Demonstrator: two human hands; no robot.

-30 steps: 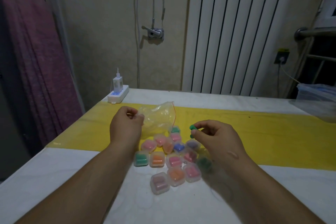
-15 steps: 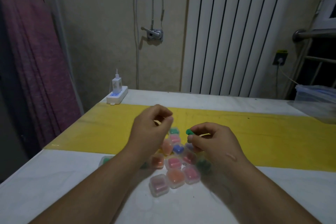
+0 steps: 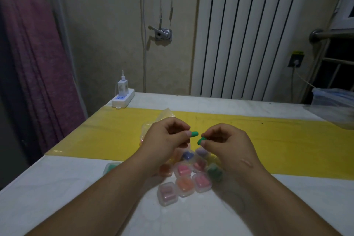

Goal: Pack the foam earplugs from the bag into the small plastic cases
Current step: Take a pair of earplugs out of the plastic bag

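- The green earplug (image 3: 195,133) is pinched between thumb and forefinger of the left hand (image 3: 168,141). Its free end points toward the right hand (image 3: 229,144).
- The second green earplug (image 3: 200,141) is pinched at the fingertips of the right hand. It is tilted and sits just beside and slightly below the first. Whether the two plugs touch cannot be told.
- Both hands have curled fingers, hold one plug each, and are raised close together above the table (image 3: 57,197).
- The small plastic cases (image 3: 184,184) are clustered on the table below both hands and on their near side. They show pink, orange, blue, purple and dark green plugs inside.
- The green-filled case (image 3: 111,167) lies apart from the cluster, on the outer side of the left forearm.
- The bag (image 3: 153,126) is clear plastic and lies just beyond the left hand, partly hidden by it.
- The yellow strip (image 3: 277,140) runs across the table under both hands and the bag.
- The power strip (image 3: 123,99), with a charger (image 3: 122,87) plugged in, lies well beyond the left hand at the far table corner.
- The radiator (image 3: 249,34) stands on the wall beyond the right hand.
- The curtain (image 3: 28,63) hangs far outward of the left hand.
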